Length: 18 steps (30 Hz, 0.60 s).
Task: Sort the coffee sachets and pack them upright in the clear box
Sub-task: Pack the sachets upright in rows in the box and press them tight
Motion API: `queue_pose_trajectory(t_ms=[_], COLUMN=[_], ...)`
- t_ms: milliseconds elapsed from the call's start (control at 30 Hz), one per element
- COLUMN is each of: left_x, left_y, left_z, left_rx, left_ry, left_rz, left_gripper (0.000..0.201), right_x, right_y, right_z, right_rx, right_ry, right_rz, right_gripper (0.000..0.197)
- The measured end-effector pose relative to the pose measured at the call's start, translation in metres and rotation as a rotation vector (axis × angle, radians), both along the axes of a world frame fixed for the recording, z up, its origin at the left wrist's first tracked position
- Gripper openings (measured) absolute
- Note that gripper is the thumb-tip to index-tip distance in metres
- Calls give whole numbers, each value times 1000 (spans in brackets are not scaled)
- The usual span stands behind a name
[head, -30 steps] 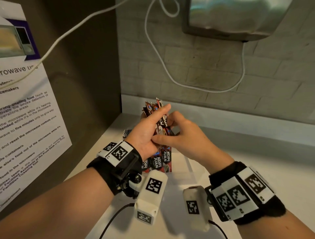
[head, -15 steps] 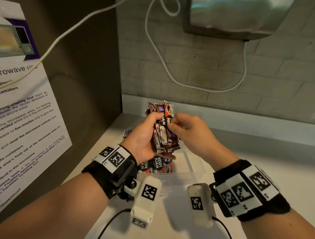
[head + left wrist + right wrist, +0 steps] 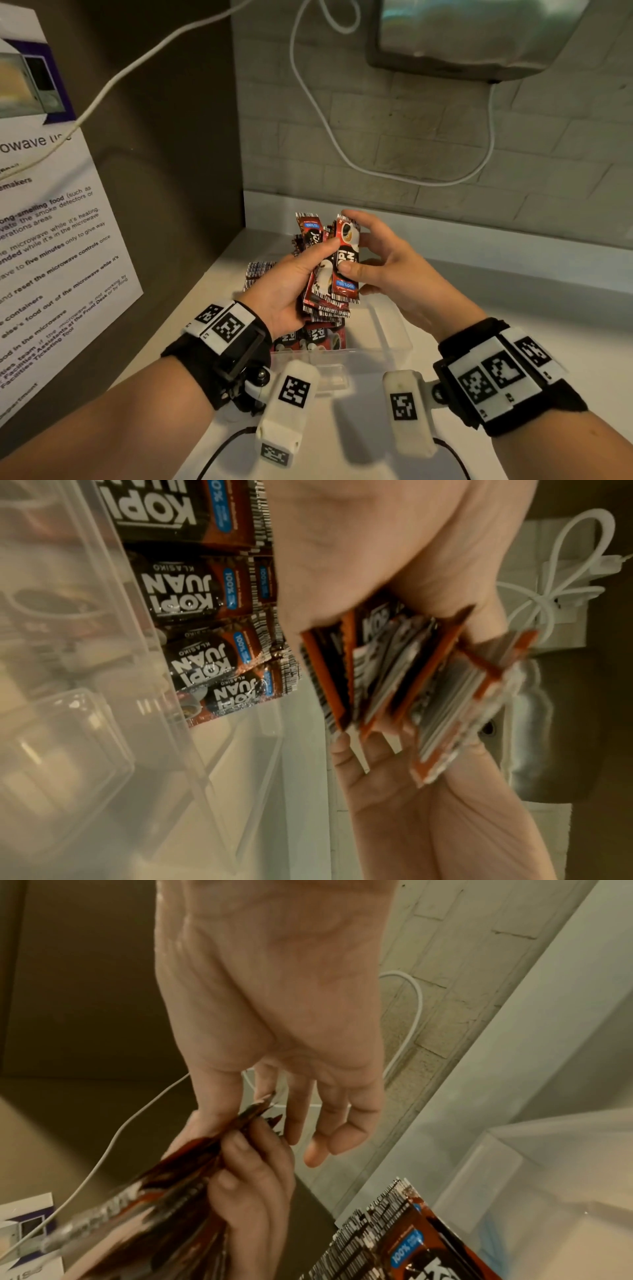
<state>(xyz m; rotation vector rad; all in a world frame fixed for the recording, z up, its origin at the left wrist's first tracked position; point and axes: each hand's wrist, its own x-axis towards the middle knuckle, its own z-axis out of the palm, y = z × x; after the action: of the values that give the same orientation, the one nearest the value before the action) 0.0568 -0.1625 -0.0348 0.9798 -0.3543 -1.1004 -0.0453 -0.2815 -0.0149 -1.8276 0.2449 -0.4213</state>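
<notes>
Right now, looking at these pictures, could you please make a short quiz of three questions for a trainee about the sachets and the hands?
1. True or false: the clear box already holds some sachets.
2. Which hand grips the bundle of sachets? A) left hand B) right hand C) neither
3. Fill in: the right hand pinches the front sachet between thumb and ____.

Key:
1. True; a row of packed sachets stands along one wall of the box.
2. A.
3. Fingers; the sachet sits at the front of the bundle, printed side to the head camera.
</notes>
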Motion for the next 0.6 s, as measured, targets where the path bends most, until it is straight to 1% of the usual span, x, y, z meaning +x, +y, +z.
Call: queue_pose_trajectory(t_ms=[100,200,267,333,467,533,600], left_x=[2,1,1,-1,1,2,3], left_y=[2,3,3,3,8,11,10], left_z=[-3,-1,0,1,0,2,4], left_rx=[-10,12,25,23,13,-8,-4], left_ry=[-37,-80,-92,-92,-76,-77,-96], left_rz=[-40,-41,-38,-43,-37,-8,38], left_gripper=[44,35,36,36,33,32,38], right_x=[-1,0,2,5,2,0,-1], right_y=[2,3,2,-2,-13,-17,-18], right_z=[3,4,4,4,7,6,4], right_rx=[-29,-16,1,78,237,254,255], right_ry=[-10,-71,-79,-99,-229,-268,-270], right_rz=[-39,-103,-165,-241,-402,-452,-470], right_gripper=[59,51,42,28,24,21,19])
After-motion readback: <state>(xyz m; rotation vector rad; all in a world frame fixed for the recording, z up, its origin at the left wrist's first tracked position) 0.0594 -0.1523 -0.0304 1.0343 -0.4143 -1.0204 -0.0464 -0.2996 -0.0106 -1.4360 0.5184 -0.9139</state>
